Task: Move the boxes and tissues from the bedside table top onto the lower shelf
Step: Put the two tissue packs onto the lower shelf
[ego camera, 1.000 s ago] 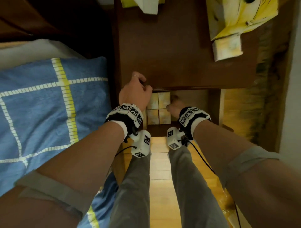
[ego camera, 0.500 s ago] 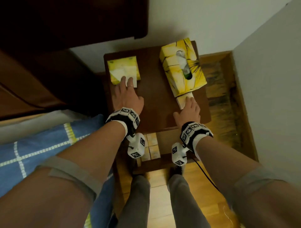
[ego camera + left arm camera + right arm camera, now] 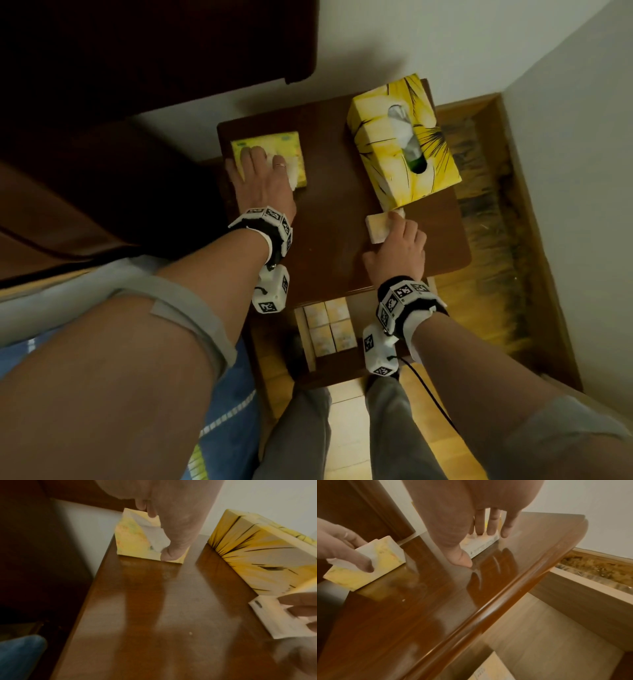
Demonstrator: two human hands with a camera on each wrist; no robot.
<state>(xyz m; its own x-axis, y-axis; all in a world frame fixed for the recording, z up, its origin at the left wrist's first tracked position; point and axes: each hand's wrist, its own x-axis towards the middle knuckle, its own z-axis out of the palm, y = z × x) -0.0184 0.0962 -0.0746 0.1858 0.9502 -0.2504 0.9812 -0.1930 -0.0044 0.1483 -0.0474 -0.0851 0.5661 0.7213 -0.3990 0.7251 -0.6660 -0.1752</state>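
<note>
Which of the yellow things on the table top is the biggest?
The large tissue box with black streaks, at the back right corner. The tissue pack and small box under the hands are much smaller.

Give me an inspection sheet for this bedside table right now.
Surface: bedside table top, dark glossy wood.
Job's things: yellow tissue pack, small pale box and large yellow tissue box on top; four small boxes on the lower shelf.
Clutter: nothing seen.
Grippers: left hand grips the tissue pack; right hand grips the small box.
Cables: black cable from the right wrist.
Surroundings: blue bedding, white wall, wooden floor.
</note>
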